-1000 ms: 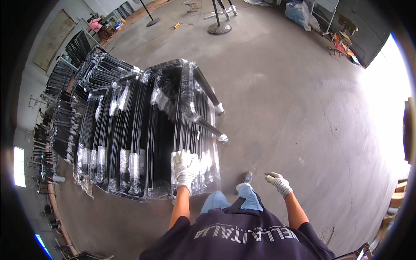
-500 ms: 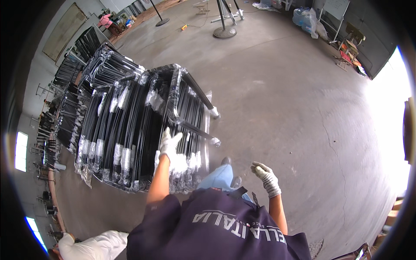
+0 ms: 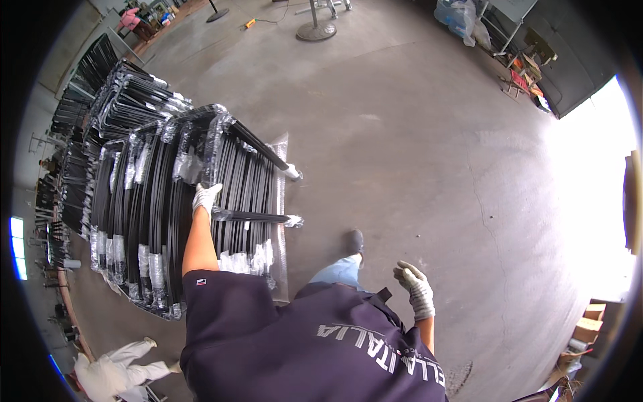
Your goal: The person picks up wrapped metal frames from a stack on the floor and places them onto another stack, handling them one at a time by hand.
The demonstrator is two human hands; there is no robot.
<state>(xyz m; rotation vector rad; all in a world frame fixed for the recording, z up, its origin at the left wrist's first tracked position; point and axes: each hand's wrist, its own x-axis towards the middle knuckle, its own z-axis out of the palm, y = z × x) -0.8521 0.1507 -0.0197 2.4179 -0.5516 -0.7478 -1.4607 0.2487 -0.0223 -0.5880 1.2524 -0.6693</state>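
Note:
My left hand [image 3: 206, 196], in a white work glove, is at the near corner of a black tubular metal frame [image 3: 249, 216]. Its fingers appear closed round the tube, with the thumb standing out; the fingertips are partly hidden. This frame lies on top of a large stack of black metal frames [image 3: 157, 208] with clear plastic wrapped round their corners. Its two free ends, capped in plastic, jut out to the right. My right hand [image 3: 416, 288], gloved alike, hangs over the concrete floor with loosely bent fingers and holds nothing.
Further wrapped frames [image 3: 134, 100] stand behind the stack at the far left. A person in white [image 3: 120, 368] is at the lower left; another in pink [image 3: 129, 19] is far off. Round stand bases [image 3: 316, 31] rest on the floor ahead. Cardboard boxes [image 3: 588, 328] sit at the right.
My left hand has come from above the stack onto the top frame's corner. The stack now appears further left in view. My right hand stays low and free.

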